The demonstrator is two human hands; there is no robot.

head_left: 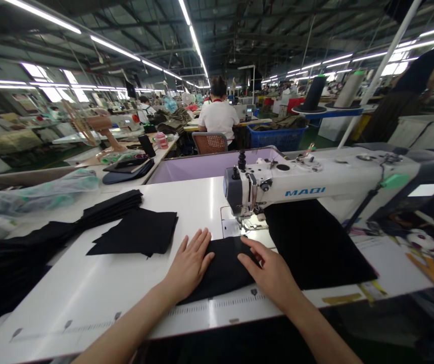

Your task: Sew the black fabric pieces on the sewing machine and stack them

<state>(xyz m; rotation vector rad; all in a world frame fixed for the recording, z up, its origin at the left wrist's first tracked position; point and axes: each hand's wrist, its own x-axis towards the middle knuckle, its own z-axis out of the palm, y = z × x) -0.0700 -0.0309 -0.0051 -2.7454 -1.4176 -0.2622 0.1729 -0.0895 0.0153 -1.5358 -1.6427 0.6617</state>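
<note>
A black fabric piece [226, 265] lies on the white sewing table in front of the sewing machine [300, 182]. My left hand [190, 263] rests flat on its left side, fingers stretched out. On the right part of the same piece, my right hand [268, 268] touches the cloth with bent fingers, thumb and index finger apart. The presser foot [252, 226] and lit needle area sit just beyond the fabric's far edge. A larger black fabric panel [319, 247] lies to the right, partly under the machine arm.
Left of my hands is a stack of black cut pieces [137, 232], with a further black pile [112, 208] behind it. A purple-lined bin [212, 167] stands beyond the table. Thread cones [314, 93] stand at right. A person in a white shirt [219, 119] sits ahead.
</note>
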